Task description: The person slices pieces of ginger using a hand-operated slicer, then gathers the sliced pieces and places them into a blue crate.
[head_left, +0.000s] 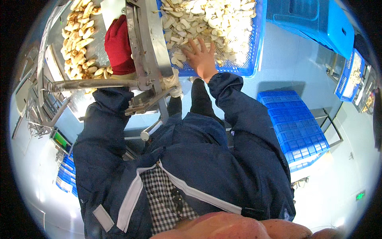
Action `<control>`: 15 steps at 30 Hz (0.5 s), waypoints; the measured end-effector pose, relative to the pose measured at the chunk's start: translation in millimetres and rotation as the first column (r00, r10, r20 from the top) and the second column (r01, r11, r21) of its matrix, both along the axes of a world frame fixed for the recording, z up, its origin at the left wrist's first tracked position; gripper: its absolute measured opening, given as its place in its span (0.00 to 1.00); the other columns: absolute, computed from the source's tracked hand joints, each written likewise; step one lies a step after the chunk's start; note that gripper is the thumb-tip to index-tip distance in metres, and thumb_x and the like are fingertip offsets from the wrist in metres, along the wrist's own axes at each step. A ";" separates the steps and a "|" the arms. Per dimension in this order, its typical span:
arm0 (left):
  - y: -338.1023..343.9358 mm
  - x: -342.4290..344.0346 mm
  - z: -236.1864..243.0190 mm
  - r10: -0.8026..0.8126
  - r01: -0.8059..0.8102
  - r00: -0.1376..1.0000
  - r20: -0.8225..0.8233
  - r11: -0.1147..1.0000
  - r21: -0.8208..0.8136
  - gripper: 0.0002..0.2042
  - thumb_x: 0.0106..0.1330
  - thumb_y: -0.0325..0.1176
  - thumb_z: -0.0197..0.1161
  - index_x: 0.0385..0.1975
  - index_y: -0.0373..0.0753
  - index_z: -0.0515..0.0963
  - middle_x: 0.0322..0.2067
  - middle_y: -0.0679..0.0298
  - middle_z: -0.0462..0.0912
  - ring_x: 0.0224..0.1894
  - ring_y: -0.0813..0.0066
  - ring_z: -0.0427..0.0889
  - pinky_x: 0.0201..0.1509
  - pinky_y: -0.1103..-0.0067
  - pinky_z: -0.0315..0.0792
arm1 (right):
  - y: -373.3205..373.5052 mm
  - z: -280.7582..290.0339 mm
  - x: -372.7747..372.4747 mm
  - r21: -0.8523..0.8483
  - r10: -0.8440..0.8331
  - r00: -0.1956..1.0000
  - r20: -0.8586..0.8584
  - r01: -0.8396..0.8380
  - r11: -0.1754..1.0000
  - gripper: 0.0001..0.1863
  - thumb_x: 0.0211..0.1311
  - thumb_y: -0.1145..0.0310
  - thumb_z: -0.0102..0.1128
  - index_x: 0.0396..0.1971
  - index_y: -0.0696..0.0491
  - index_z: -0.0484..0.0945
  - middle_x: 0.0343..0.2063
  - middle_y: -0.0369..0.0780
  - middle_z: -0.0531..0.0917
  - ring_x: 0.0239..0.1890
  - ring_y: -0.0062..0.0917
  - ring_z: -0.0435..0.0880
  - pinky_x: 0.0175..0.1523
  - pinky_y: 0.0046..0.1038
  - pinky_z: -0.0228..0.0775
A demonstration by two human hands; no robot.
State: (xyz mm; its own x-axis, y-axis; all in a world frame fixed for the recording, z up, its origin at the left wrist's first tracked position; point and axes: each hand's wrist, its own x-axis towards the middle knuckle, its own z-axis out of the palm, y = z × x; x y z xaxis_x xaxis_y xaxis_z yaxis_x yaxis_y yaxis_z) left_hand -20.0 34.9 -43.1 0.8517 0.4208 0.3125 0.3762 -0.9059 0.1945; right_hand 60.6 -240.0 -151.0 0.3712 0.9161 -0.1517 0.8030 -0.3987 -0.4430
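My left hand [118, 47], in a red knitted glove, is at the left side of a metal slicer with a lever arm [142, 44]. Its fingers look pressed together and partly curled; the slicer's frame hides what they may hold. Beyond the glove, whole pale mushrooms with brown patches [77, 38] are heaped on a metal tray [99, 30]. My bare right hand [201, 59] lies palm down with spread fingers on the near left part of a pile of white mushroom slices [211, 20]. These slices fill a blue perforated basket [238, 71] right of the slicer.
A coil spring [93, 84] and a metal handle [151, 130] stick out from the slicer near my left forearm. Stacked blue crates [292, 125] stand on the floor at my right. Farther right are a large blue bin [314, 24] and another basket of pale pieces [350, 75].
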 end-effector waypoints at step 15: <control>8.6 -3.7 -7.9 0.019 -0.019 1.000 -0.023 1.000 -0.013 0.17 0.62 0.33 0.50 0.50 0.39 0.75 0.50 0.60 0.77 0.55 0.61 0.73 0.59 0.70 0.66 | 22.7 -8.2 -26.4 0.026 -0.024 0.998 -0.063 0.026 0.999 0.16 0.54 0.67 0.55 0.44 0.36 0.77 0.55 0.33 0.70 0.64 0.32 0.60 0.65 0.55 0.45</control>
State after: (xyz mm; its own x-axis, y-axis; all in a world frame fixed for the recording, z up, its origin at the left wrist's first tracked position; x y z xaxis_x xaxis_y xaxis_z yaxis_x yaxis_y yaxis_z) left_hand -23.7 43.5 -51.0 0.8504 0.4408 0.2872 0.3978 -0.8960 0.1972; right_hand 34.3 -217.3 -159.2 0.3847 0.9106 -0.1511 0.7629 -0.4058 -0.5033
